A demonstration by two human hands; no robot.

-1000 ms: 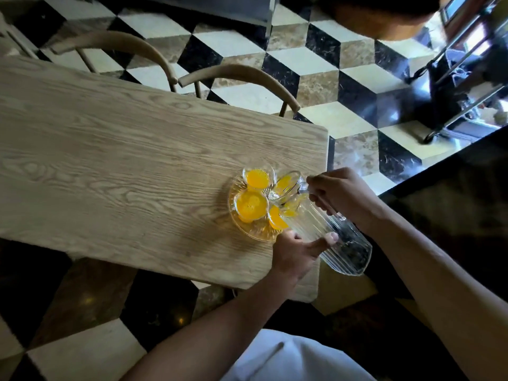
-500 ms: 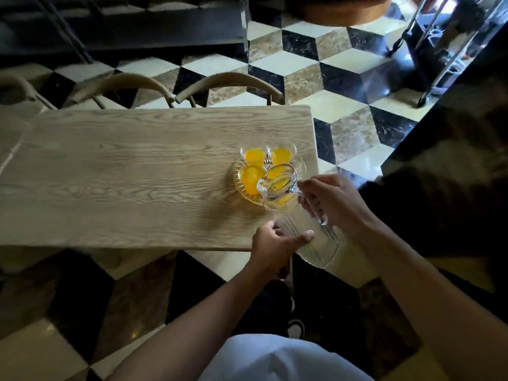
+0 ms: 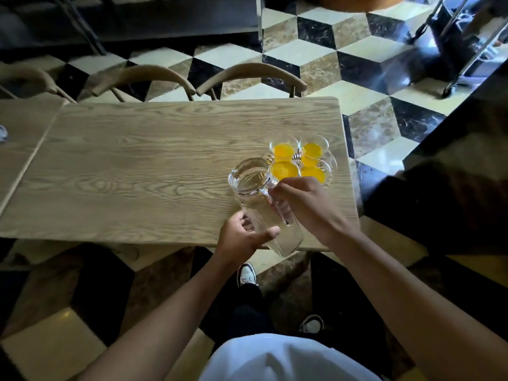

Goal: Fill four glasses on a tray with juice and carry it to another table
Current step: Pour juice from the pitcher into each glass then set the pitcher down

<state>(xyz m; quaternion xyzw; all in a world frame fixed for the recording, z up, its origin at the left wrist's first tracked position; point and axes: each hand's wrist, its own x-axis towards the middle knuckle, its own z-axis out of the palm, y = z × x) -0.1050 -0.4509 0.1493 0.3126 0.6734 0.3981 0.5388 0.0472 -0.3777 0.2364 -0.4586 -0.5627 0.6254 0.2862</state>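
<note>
My right hand point(image 3: 305, 200) grips the empty jug point(image 3: 259, 200) by its handle, left hand point(image 3: 244, 237) cupping its base; four filled glasses point(image 3: 284, 169) sit on the tray point(image 3: 333, 164) near the counter's point(image 3: 137, 171) right edge.

four clear glasses point(image 3: 301, 163) of orange juice stand clustered two by two on a glass tray point(image 3: 333, 164) near the wooden table's right end. just left of them, a clear ribbed pitcher point(image 3: 257, 199) looks empty, tilted.
</note>
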